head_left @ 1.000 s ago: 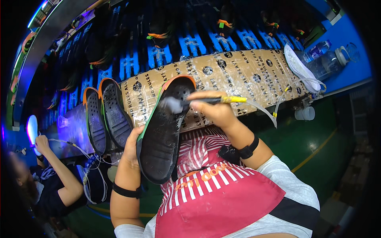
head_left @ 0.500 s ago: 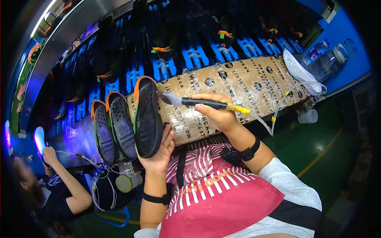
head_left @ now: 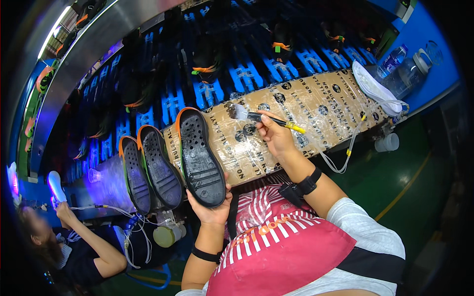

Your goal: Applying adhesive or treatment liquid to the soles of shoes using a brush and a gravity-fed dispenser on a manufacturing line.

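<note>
My left hand (head_left: 211,211) grips the near end of a black shoe sole (head_left: 201,160) with an orange and green rim. Its pitted, wet-looking face is turned up toward me. In my right hand (head_left: 277,139) is a glue brush (head_left: 262,117) with a black handle and a yellow end joined to a clear tube. The brush's pale bristles (head_left: 239,112) are over the cardboard, apart from the sole. Two similar soles, one in the middle (head_left: 160,167) and one further left (head_left: 135,176), lean side by side left of the held one.
Printed cardboard (head_left: 296,111) covers the bench. Behind it stand blue racks (head_left: 245,74) bearing dark shoe uppers. A white sole-shaped piece (head_left: 377,89), bottles (head_left: 412,71) and a hanging cup (head_left: 387,143) are at the right. Another person (head_left: 94,246) works at the left, holding a sole.
The brush has come away from the sole, up and to the right. My left hand has shifted right and down with the sole, its face now turned more toward me.
</note>
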